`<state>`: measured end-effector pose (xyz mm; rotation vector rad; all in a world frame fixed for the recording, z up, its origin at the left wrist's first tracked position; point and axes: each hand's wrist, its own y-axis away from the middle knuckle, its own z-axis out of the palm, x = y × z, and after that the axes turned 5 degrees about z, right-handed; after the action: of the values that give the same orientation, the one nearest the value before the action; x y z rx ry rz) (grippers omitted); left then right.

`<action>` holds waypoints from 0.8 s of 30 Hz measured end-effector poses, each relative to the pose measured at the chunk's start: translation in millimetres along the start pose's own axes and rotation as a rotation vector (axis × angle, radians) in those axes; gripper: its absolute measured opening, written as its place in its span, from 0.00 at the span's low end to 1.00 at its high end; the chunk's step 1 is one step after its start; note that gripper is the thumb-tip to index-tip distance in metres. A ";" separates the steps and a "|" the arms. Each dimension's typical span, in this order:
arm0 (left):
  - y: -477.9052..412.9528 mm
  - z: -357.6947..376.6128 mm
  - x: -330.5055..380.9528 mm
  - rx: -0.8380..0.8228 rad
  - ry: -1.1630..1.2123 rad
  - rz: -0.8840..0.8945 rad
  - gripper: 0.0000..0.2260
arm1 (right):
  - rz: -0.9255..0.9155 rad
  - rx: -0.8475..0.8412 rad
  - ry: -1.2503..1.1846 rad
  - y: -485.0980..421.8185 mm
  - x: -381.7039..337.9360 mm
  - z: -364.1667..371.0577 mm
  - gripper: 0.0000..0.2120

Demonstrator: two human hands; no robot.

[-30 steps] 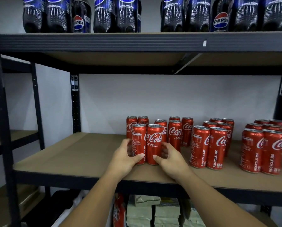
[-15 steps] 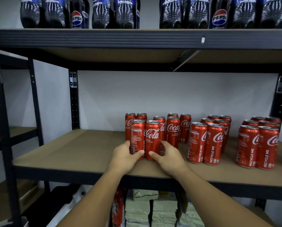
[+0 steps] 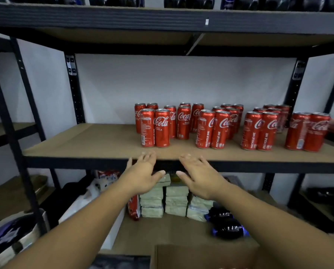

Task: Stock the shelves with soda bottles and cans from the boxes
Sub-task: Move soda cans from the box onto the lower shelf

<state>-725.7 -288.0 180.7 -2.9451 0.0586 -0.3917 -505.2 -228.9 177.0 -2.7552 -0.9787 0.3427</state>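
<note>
The red Coca-Cola aluminium cans (image 3: 220, 131) stood upright on the right part of the brown board shelf (image 3: 80, 140), which sat in a dark metal frame. Four pairs made the near row, eight cans in all. The two cans of each pair stood close side by side, and the pairs stood apart. More cans stood behind them, partly hidden, so the full count could not be told.

Nearer than the leftmost pair (image 3: 162, 131), two hands hung at the shelf's near edge. The left hand (image 3: 143, 175) and the right hand (image 3: 199, 177) were apart, palms down, fingers straight and spread, holding nothing and clear of every can.

Above, the bottoms of dark plastic bottles (image 3: 108, 0) showed, too cropped to count. Below stood three stacks of pale green packets (image 3: 176, 200), with two dark blue-labelled bottles (image 3: 228, 230) lying to their right. One brown cardboard box (image 3: 201, 257) sat nearest.
</note>
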 end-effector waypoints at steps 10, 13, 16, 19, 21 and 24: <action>78.9 102.4 74.3 -0.109 0.149 0.133 0.30 | 0.123 -0.068 -0.127 138.8 12.9 35.1 0.29; 96.5 138.7 95.8 -0.228 0.169 0.153 0.30 | 0.217 -0.134 -0.146 186.2 25.5 62.7 0.28; 105.9 179.4 108.3 -0.331 0.170 0.175 0.31 | 0.335 -0.235 -0.141 229.4 42.3 98.3 0.29; 105.1 220.2 117.4 -0.398 0.163 0.186 0.31 | 0.441 -0.317 -0.165 259.3 61.6 130.5 0.29; 101.9 247.9 122.2 -0.448 0.184 0.181 0.30 | 0.502 -0.368 -0.185 272.3 72.7 151.7 0.29; 94.8 291.4 126.6 -0.499 0.235 0.157 0.28 | 0.607 -0.422 -0.232 284.7 86.6 184.2 0.29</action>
<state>-528.6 -341.7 -80.4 -3.3220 0.4796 -0.7995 -322.8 -370.6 -85.8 -3.4246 -0.2320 0.6158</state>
